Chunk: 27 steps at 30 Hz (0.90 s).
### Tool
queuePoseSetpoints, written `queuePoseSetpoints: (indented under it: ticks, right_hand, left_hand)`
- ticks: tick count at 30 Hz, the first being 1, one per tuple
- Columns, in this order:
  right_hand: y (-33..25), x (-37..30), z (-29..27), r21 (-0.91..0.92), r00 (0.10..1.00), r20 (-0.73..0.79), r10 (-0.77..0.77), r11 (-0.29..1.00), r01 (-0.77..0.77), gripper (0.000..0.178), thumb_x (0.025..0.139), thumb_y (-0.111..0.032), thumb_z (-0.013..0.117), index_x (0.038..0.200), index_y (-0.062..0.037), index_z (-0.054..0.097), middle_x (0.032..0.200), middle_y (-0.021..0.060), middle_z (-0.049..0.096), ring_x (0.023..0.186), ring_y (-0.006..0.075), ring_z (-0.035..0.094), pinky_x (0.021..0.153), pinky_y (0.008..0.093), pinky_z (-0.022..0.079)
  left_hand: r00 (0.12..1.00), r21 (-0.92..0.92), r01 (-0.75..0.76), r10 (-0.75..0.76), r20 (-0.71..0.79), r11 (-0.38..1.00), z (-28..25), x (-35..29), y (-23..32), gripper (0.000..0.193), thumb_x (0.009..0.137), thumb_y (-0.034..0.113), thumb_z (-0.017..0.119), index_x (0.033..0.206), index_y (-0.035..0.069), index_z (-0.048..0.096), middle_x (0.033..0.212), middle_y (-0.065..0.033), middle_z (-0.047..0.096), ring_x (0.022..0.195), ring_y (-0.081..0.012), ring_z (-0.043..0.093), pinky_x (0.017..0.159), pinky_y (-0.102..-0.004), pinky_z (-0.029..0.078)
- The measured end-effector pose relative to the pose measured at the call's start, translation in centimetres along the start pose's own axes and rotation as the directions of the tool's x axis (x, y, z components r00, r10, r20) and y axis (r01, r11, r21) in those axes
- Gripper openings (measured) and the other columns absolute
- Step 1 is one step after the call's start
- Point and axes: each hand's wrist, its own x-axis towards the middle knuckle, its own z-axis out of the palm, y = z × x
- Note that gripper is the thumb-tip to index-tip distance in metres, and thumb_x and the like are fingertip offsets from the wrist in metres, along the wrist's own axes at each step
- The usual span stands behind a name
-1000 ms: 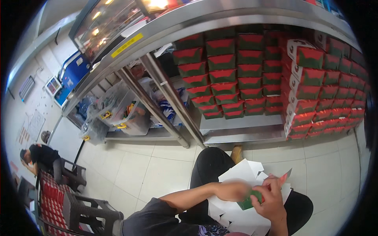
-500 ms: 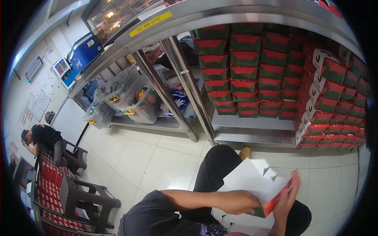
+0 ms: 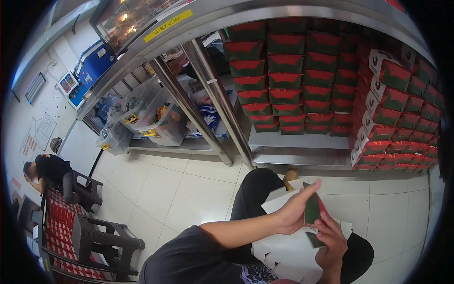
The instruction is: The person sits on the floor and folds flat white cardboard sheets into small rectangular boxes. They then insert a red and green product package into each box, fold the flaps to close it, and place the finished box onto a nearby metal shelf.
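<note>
Over my lap, both hands hold a folding carton box, dark green and red outside. My left hand grips its left side, thumb pointing up along the green panel and the other fingers mostly hidden. From the right, my right hand closes on the carton, with fingertips against the red and green panels. White unfolded cardboard with cut slots and flaps lies beneath my hands across my legs. Whether all of that white cardboard belongs to the held carton, I cannot tell.
Ahead, a steel shelf bears stacks of red and green boxes. Clear plastic bins stand on the shelf to its left. Farther left are a dark stool, red boxes and a seated person.
The carton's red and green side has turned upright between my hands. My left hand has risen with its thumb up, and my right hand has come lower.
</note>
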Motion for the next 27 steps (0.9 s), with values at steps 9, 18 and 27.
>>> queuePoseSetpoints:
  ticks: [9, 18, 27]
  right_hand:
    - [1.7, -1.3, -0.1, -0.368, 0.973, -0.164, 0.161, 0.905, -0.212, 0.046, 0.118, -0.025, 0.037, 0.144, 0.0087, 0.056, 0.147, 0.0315, 0.060, 0.134, 0.0483, 0.062, 0.114, 0.0526, 0.050]
    - [1.6, -2.3, -0.2, -0.629, 0.996, -0.011, -0.087, 0.775, 0.061, 0.048, 0.117, -0.037, 0.045, 0.138, 0.0027, 0.062, 0.148, 0.0327, 0.057, 0.131, 0.0548, 0.059, 0.107, 0.0616, 0.051]
    - [0.7, -1.0, -0.3, -0.365, 0.999, -0.050, -0.018, 0.931, -0.001, 0.052, 0.111, -0.036, 0.053, 0.150, -0.0008, 0.057, 0.152, 0.0349, 0.049, 0.125, 0.0478, 0.057, 0.102, 0.0553, 0.049]
  left_hand:
    - [0.880, 0.125, -0.432, 0.448, -0.156, 0.893, 3.6, 0.8, -6.4, 0.025, 0.109, 0.018, 0.069, 0.129, 0.008, 0.057, 0.118, -0.0046, 0.068, 0.110, -0.0130, 0.068, 0.095, -0.0332, 0.057]
    - [0.831, 0.050, -0.541, 0.543, -0.124, 0.839, 3.4, 1.0, -6.8, 0.026, 0.113, 0.023, 0.064, 0.134, 0.009, 0.058, 0.119, -0.0010, 0.073, 0.100, -0.0058, 0.068, 0.078, -0.0213, 0.053]
    - [0.803, 0.434, -0.576, 0.579, 0.142, 0.693, 2.3, -0.9, -6.2, 0.027, 0.102, 0.003, 0.057, 0.129, 0.007, 0.056, 0.111, -0.0045, 0.071, 0.097, -0.0198, 0.070, 0.077, -0.0378, 0.055]
